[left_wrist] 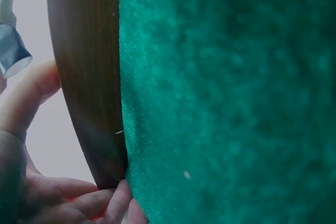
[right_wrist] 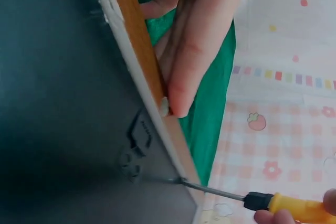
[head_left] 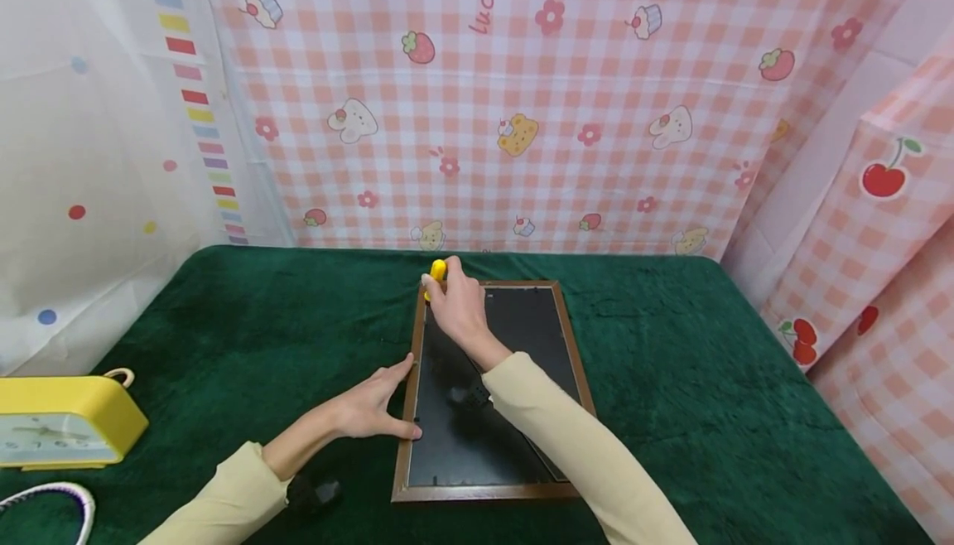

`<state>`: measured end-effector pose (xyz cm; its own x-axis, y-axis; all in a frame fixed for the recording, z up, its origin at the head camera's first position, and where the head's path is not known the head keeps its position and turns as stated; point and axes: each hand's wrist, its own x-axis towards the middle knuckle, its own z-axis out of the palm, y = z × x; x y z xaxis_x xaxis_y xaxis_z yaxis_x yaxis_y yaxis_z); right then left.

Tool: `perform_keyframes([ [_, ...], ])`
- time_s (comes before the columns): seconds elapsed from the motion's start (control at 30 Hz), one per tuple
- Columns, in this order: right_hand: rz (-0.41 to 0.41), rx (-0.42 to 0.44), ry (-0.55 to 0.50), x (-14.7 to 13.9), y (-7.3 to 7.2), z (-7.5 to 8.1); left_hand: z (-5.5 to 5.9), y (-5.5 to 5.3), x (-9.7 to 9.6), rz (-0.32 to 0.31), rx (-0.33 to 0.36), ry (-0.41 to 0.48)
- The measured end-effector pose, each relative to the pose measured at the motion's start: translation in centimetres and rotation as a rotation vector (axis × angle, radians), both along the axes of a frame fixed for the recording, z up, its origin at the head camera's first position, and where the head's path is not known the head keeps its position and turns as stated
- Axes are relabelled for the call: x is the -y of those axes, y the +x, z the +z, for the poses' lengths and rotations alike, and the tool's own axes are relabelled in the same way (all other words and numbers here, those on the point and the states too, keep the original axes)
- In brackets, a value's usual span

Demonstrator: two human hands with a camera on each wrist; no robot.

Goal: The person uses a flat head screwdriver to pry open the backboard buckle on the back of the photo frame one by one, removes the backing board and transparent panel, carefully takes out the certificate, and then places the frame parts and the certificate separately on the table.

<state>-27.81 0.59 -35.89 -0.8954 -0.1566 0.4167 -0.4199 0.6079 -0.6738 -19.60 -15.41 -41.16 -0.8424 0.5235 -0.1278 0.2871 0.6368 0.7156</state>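
A picture frame (head_left: pixel 440 492) with a brown wooden border lies on the green cloth, its black backing board (head_left: pixel 514 346) facing up. My right hand (head_left: pixel 460 309) grips a yellow-handled screwdriver (right_wrist: pixel 296 207) at the frame's far left corner. In the right wrist view, the metal shaft (right_wrist: pixel 215 190) reaches over the border, its tip at a small tab on the backing's edge. Lower down, my left hand (head_left: pixel 365 404) holds the frame's left side, thumb on top of the border. The left wrist view shows some of its fingers (left_wrist: pixel 86 203) tucked under the wooden edge.
A yellow alarm clock (head_left: pixel 122 421) stands at the left on the green cloth (head_left: pixel 686 412). In front of it lies a white looped object (head_left: pixel 88 504), partly cut off. Patterned curtains (head_left: pixel 477 98) hang behind the table and at both sides.
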Motion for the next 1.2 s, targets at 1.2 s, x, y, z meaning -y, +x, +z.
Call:
perform_keyframes([
  [1.2, 0.39, 0.326, -0.313, -4.5, -2.7, -1.2, 0.0, 0.0, 0.1, -0.005, -0.006, -0.018],
])
